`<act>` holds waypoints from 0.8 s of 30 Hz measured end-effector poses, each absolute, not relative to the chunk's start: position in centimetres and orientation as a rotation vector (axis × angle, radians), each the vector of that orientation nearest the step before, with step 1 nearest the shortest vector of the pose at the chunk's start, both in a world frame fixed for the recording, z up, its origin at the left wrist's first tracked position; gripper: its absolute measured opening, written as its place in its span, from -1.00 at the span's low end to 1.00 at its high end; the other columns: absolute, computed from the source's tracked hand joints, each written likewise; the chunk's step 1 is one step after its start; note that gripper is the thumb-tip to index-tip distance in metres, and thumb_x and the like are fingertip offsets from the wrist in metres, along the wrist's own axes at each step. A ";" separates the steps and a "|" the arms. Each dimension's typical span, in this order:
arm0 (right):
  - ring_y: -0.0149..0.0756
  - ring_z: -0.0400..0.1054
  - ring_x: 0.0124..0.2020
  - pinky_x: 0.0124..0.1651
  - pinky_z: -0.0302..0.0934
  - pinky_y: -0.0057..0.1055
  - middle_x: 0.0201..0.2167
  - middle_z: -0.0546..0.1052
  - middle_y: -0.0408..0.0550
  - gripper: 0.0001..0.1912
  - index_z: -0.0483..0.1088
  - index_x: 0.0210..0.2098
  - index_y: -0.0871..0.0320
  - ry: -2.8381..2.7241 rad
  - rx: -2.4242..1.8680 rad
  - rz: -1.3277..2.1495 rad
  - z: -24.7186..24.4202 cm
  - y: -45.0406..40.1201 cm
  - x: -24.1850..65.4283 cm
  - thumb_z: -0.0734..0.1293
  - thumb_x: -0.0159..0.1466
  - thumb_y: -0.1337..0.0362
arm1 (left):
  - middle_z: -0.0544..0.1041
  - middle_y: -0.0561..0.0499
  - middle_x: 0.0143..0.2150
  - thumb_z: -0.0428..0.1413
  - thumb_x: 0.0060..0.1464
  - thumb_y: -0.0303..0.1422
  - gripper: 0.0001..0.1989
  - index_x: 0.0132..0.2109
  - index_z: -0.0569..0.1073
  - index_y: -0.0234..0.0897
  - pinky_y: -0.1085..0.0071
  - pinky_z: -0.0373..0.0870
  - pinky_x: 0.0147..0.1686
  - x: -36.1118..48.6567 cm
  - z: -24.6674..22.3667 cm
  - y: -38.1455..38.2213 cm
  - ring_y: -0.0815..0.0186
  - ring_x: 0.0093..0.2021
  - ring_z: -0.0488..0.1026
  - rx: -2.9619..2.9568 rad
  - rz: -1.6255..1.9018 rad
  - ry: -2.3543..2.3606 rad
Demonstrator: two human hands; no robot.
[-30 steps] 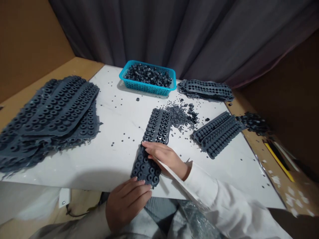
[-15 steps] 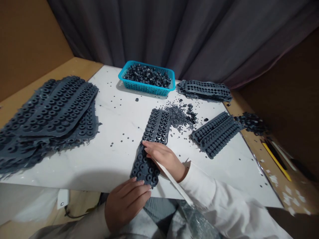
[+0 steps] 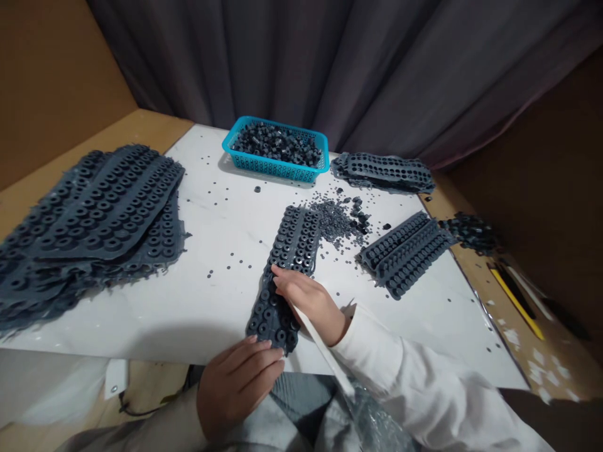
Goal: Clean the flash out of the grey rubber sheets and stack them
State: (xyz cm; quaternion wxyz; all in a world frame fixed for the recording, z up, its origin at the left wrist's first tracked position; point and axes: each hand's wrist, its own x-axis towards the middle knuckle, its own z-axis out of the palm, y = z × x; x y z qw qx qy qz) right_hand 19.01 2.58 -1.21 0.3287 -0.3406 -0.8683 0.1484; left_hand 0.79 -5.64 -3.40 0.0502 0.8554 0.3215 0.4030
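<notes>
In front of me a dark grey rubber sheet [image 3: 296,242] with rows of raised round grommet-like parts lies lengthwise on the white board. My left hand [image 3: 242,380] grips its near end at the board's edge, fingers over the top and thumb hidden. My right hand [image 3: 308,301] is closed around a long thin white stick-like tool [image 3: 325,351], whose back end slants toward my lap. The fingertips of that hand touch the middle of the sheet; the tool's working tip is hidden beneath them.
A stack of rubber sheets [image 3: 108,201] fills the left. Behind stands a blue basket [image 3: 276,169] of small dark parts. Small discs [image 3: 332,220] lie scattered beyond the sheet. To the right are another sheet [image 3: 407,254], a sheet stack [image 3: 384,172], loose parts [image 3: 466,232] and a yellow tool [image 3: 516,301].
The view has shifted slightly. My right hand and the white tool have moved only a little at the middle of the sheet; my left hand stays at the near end.
</notes>
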 end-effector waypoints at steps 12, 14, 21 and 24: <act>-0.28 0.32 0.10 0.09 0.31 -0.28 -0.09 0.53 0.11 -0.85 0.35 -0.13 0.19 -2.138 -0.779 0.799 -0.2 3.3 19.6 0.24 0.30 0.35 | 0.60 0.07 -0.23 0.00 0.21 -0.51 -0.83 -0.24 0.49 -0.30 0.43 0.33 0.03 0.6 -3.4 -5.7 0.41 -0.18 0.51 2.617 1.209 0.956; -0.28 0.32 0.10 0.09 0.31 -0.29 -0.11 0.53 0.12 -0.85 0.35 -0.14 0.20 -2.166 -0.754 0.778 -0.2 3.3 19.6 0.23 0.30 0.35 | 0.60 0.07 -0.24 0.00 0.21 -0.51 -0.83 -0.23 0.49 -0.29 0.42 0.34 0.03 0.6 -3.3 -5.6 0.41 -0.18 0.51 2.620 1.213 0.960; -0.25 0.33 0.09 0.08 0.30 -0.27 -0.07 0.53 0.09 -0.87 0.37 -0.19 0.19 -2.332 -0.685 0.550 -0.5 3.6 19.6 0.24 0.31 0.30 | 0.59 0.07 -0.22 0.01 0.19 -0.52 -0.84 -0.22 0.49 -0.29 0.41 0.33 0.04 0.5 -3.9 -5.7 0.40 -0.16 0.50 2.628 1.205 0.959; -0.22 0.36 0.05 0.07 0.31 -0.25 -0.07 0.53 0.07 -0.87 0.38 -0.18 0.20 -2.395 -0.638 0.419 -0.6 3.7 19.6 0.25 0.30 0.31 | 0.59 0.07 -0.20 0.02 0.19 -0.52 -0.85 -0.21 0.49 -0.29 0.40 0.33 0.04 0.4 -4.0 -5.8 0.40 -0.15 0.50 2.631 1.190 0.957</act>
